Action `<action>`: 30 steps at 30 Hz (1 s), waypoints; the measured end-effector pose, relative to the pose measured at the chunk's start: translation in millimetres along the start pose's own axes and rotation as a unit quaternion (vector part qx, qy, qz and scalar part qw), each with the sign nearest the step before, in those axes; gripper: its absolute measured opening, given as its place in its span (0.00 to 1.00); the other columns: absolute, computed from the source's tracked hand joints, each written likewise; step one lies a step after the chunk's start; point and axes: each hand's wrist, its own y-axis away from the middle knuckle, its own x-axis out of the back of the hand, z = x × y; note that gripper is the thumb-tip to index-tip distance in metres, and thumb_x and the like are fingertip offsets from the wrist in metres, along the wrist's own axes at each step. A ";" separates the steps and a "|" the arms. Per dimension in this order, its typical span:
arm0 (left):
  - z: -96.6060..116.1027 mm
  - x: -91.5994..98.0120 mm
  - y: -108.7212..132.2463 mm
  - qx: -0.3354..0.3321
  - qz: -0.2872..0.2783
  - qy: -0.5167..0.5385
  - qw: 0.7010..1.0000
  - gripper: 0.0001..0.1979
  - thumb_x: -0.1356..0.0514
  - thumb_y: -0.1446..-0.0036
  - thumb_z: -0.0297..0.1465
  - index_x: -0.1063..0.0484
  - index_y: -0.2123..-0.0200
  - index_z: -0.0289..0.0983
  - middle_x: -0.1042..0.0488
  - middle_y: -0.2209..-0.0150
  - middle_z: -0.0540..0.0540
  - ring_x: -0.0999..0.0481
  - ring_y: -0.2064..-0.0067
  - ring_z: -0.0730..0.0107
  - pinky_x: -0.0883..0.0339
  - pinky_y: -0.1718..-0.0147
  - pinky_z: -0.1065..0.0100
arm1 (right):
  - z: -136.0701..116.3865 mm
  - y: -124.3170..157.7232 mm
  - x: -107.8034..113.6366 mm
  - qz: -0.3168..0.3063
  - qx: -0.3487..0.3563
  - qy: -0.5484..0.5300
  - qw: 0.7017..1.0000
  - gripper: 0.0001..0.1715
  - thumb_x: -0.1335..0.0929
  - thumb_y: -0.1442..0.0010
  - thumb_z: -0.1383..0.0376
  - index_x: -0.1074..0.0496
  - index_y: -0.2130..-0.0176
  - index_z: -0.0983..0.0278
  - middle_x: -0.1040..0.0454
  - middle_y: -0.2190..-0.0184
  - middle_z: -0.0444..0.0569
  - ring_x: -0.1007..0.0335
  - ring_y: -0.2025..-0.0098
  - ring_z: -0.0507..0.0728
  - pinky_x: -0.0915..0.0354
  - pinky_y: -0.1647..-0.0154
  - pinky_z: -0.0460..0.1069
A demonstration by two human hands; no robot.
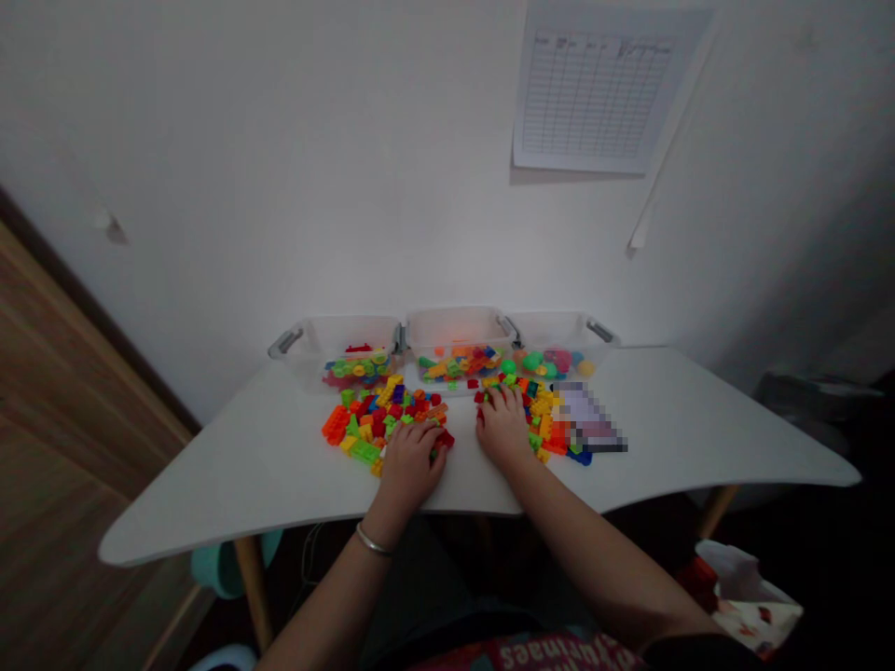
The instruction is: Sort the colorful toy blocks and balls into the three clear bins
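Note:
Two piles of colourful toy building bricks lie on the white table. My left hand, with a silver bangle on its wrist, rests palm down on the near side of the left brick pile. Its fingers are apart, and a red brick shows beside the thumb and index finger. My right hand lies over the inner edge of the right brick pile, fingers spread and reaching into the bricks. Whatever lies under both palms is hidden.
Along the wall stand three clear plastic boxes: a left box, a middle box and a right box, each holding colourful pieces. A blurred-out flat object lies right of the bricks. The white table has a curved front edge.

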 end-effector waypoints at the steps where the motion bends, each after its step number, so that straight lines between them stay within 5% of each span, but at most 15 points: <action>1: 0.0 -0.2 0.0 0.001 0.001 -0.001 1.000 0.12 0.43 0.40 0.33 0.25 0.55 0.39 0.23 0.52 0.43 0.27 0.51 0.56 0.36 0.47 0.50 | 0.0 -0.1 -0.1 0.003 0.009 -0.005 1.000 0.14 0.35 0.42 0.68 0.22 0.59 0.66 0.29 0.44 0.57 0.43 0.39 0.67 0.54 0.33 0.65; 9: 1.0 1.0 -0.6 0.002 0.003 -0.002 1.000 0.12 0.43 0.41 0.32 0.25 0.55 0.40 0.23 0.52 0.43 0.27 0.51 0.56 0.37 0.46 0.49 | -2.5 0.7 3.1 -0.015 0.087 -0.068 0.994 0.13 0.34 0.40 0.68 0.21 0.57 0.64 0.26 0.48 0.54 0.41 0.40 0.63 0.42 0.38 0.58; 13: 1.4 1.0 -0.5 0.004 0.008 0.001 1.000 0.12 0.43 0.41 0.32 0.25 0.55 0.41 0.23 0.52 0.44 0.27 0.51 0.56 0.37 0.46 0.50 | -1.6 -0.7 2.9 -0.044 0.117 -0.082 0.989 0.13 0.34 0.39 0.68 0.22 0.56 0.63 0.22 0.57 0.51 0.34 0.48 0.60 0.39 0.41 0.55; 20: 2.2 2.7 -1.1 0.007 -0.004 0.002 1.000 0.12 0.43 0.41 0.32 0.25 0.55 0.40 0.23 0.51 0.43 0.27 0.51 0.56 0.37 0.46 0.50 | -6.3 2.8 9.4 -0.070 0.100 -0.148 0.981 0.12 0.34 0.39 0.68 0.25 0.56 0.63 0.22 0.60 0.50 0.29 0.55 0.58 0.35 0.49 0.52; 25: 2.4 3.4 -1.4 0.005 -0.007 0.003 1.000 0.12 0.44 0.40 0.33 0.25 0.54 0.39 0.23 0.52 0.44 0.27 0.51 0.56 0.37 0.46 0.50 | 3.5 -10.2 12.6 0.005 0.020 -0.235 0.972 0.09 0.35 0.40 0.65 0.27 0.59 0.63 0.23 0.61 0.51 0.28 0.57 0.58 0.34 0.52 0.52; 30: 1.6 2.3 -0.8 0.008 -0.001 -0.002 1.000 0.12 0.44 0.39 0.34 0.25 0.55 0.40 0.23 0.52 0.44 0.27 0.52 0.56 0.37 0.46 0.49 | 31.7 -58.7 31.9 0.109 -0.061 -0.298 0.946 0.14 0.37 0.38 0.61 0.26 0.58 0.64 0.23 0.59 0.52 0.29 0.55 0.59 0.35 0.50 0.54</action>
